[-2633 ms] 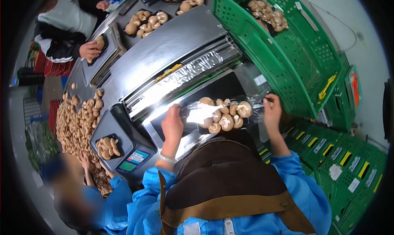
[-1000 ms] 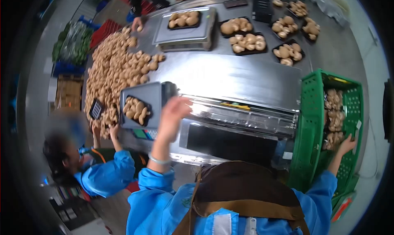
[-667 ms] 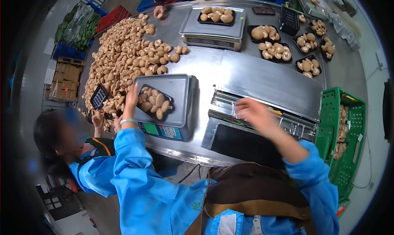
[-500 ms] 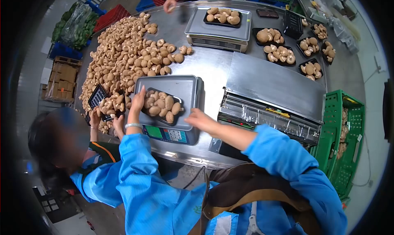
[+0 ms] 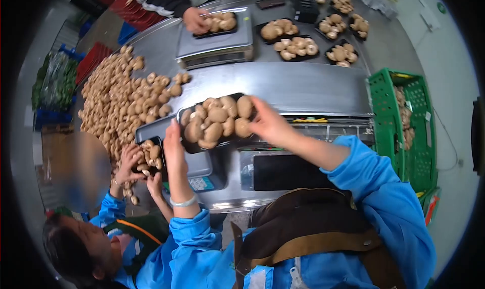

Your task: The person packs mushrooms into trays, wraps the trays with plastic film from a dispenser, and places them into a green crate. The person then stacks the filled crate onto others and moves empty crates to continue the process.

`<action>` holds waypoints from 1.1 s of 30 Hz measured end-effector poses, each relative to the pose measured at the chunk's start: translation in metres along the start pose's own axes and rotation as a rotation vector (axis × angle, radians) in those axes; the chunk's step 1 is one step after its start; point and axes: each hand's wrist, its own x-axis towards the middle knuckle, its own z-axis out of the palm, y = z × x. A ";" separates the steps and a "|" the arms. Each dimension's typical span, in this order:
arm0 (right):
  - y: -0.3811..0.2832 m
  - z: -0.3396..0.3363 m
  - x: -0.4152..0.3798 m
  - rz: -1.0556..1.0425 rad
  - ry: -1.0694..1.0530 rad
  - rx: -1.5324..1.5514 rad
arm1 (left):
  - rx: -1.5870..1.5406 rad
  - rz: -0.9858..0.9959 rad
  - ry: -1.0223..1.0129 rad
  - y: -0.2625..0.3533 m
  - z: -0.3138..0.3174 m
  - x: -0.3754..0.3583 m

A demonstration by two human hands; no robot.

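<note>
Between my two hands is a black tray of brown mushrooms (image 5: 217, 118), lifted above the table. My left hand (image 5: 174, 143) grips its left end, and my right hand (image 5: 269, 121) closes on its right end, with the thumb and fingers near the mushrooms there. Below and to the left, partly hidden by the tray and my left arm, stands a grey scale (image 5: 199, 163) with a keypad on its front. Right of the tray lies a metal wrapping machine (image 5: 323, 94) with a roller slot and a dark plate at its front.
Left is a large mushroom heap (image 5: 121, 92). A co-worker beside me holds another mushroom tray (image 5: 150, 155). Across the table, a person's hand touches a tray on a second scale (image 5: 214, 46). Several filled trays (image 5: 295, 47) stand at the back right, near a green crate (image 5: 419, 127).
I have lifted the mushroom tray off the scale and moved it right, toward the wrapping machine. Across the table, a hand has reached onto the tray on the other scale. My view has shifted.
</note>
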 end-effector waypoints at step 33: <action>0.109 -0.208 -0.053 -0.100 0.496 0.292 | 0.449 1.009 -0.602 0.032 0.300 -0.016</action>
